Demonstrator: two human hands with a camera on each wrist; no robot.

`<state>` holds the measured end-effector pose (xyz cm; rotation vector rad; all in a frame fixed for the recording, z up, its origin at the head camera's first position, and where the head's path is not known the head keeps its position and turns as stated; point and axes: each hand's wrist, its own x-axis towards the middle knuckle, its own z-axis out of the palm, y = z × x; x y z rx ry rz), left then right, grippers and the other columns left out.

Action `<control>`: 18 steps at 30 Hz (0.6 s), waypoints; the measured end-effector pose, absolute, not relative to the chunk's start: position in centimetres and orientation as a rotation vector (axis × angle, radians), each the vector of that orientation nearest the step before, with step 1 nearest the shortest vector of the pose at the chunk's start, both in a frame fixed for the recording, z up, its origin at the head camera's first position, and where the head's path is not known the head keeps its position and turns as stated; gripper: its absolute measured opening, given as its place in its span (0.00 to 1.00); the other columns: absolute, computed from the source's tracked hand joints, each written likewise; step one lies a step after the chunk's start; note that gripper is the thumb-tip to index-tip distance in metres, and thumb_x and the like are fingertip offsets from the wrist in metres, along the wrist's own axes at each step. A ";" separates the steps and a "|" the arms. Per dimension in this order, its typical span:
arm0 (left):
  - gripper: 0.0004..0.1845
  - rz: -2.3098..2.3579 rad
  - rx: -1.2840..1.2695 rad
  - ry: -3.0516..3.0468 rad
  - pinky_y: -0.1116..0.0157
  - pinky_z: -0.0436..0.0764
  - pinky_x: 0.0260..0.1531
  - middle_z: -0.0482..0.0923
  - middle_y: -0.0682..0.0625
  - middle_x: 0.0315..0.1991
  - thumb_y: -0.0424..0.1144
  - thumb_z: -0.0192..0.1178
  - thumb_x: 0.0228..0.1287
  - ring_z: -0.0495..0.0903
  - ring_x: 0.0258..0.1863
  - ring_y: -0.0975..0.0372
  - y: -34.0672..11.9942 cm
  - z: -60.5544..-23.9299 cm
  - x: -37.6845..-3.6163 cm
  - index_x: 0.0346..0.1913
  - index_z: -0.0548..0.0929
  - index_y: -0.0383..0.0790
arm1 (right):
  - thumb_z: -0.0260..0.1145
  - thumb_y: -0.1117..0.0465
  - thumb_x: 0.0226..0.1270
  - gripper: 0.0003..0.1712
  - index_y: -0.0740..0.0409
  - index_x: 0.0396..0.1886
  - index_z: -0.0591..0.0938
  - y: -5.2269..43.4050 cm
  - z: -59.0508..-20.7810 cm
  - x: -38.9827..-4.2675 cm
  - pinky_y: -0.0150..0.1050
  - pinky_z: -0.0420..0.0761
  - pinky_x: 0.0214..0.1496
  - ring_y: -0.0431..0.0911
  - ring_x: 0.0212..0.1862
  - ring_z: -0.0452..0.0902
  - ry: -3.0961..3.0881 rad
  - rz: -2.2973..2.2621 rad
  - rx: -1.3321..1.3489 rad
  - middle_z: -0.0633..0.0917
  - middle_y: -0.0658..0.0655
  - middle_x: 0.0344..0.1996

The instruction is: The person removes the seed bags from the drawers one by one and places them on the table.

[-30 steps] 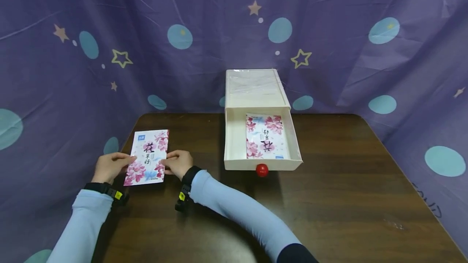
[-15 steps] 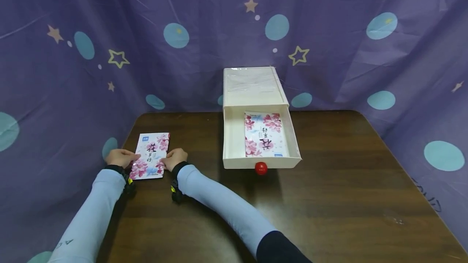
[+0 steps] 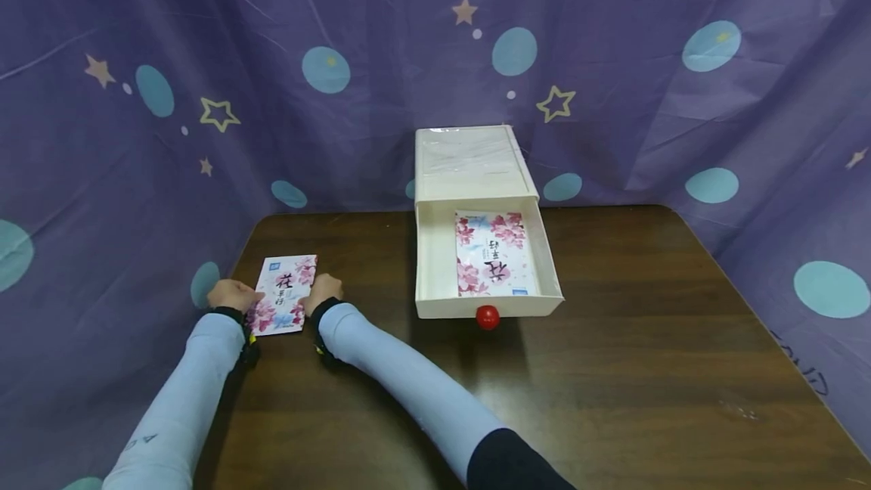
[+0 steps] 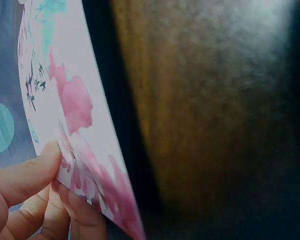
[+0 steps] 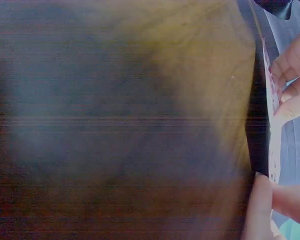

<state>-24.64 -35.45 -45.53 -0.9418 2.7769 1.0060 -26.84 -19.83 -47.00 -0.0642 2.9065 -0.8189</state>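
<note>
A thin white rectangular packet (image 3: pixel 284 295), printed with pink flowers and dark characters, is between my two hands at the left of the table. My left hand (image 3: pixel 234 295) pinches its left edge, the thumb on the printed face and the fingers behind, as the left wrist view shows. My right hand (image 3: pixel 323 293) pinches the opposite edge; its thumb and fingers (image 5: pixel 262 205) appear at the lower right of the right wrist view. The packet tilts toward me. Whether its lower edge touches the table cannot be told. A similar packet (image 3: pixel 493 252) lies in the white drawer (image 3: pixel 435 263).
Behind the pulled-out drawer stands its white case (image 3: pixel 476 161), near the back edge of the brown wooden table (image 3: pixel 626 354). A red round knob (image 3: pixel 487 317) sticks out from the drawer front. A purple patterned curtain (image 3: pixel 381 134) hangs close behind.
Both hands have carried the packet slightly right and down toward the table, and it looks smaller in the head view. The drawer and the packet inside it have stayed put.
</note>
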 end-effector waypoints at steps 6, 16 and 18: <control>0.13 0.897 -0.910 2.790 0.53 0.71 0.36 0.75 0.35 0.29 0.35 0.64 0.56 0.69 0.33 0.47 -35.6 -45.9 -25.4 0.31 0.80 0.23 | 0.75 0.48 0.45 0.16 0.56 0.23 0.85 -20.1 -46.8 -26.8 0.35 0.80 0.30 0.44 0.30 0.81 2.893 -0.844 -0.003 0.85 0.53 0.27; 0.18 0.710 -0.867 2.835 0.52 0.72 0.37 0.76 0.33 0.31 0.39 0.62 0.59 0.70 0.34 0.46 -35.6 -46.3 -25.6 0.34 0.80 0.20 | 0.73 0.50 0.50 0.15 0.55 0.31 0.84 -20.2 -47.0 -26.6 0.39 0.81 0.33 0.47 0.34 0.82 2.843 -0.926 -0.035 0.86 0.55 0.33; 0.16 0.751 -0.847 2.833 0.53 0.72 0.35 0.77 0.35 0.29 0.38 0.60 0.60 0.70 0.33 0.47 -35.7 -46.2 -25.3 0.33 0.80 0.22 | 0.71 0.49 0.52 0.15 0.55 0.30 0.83 -20.1 -47.2 -26.7 0.38 0.81 0.33 0.47 0.35 0.82 2.846 -0.928 -0.070 0.85 0.54 0.32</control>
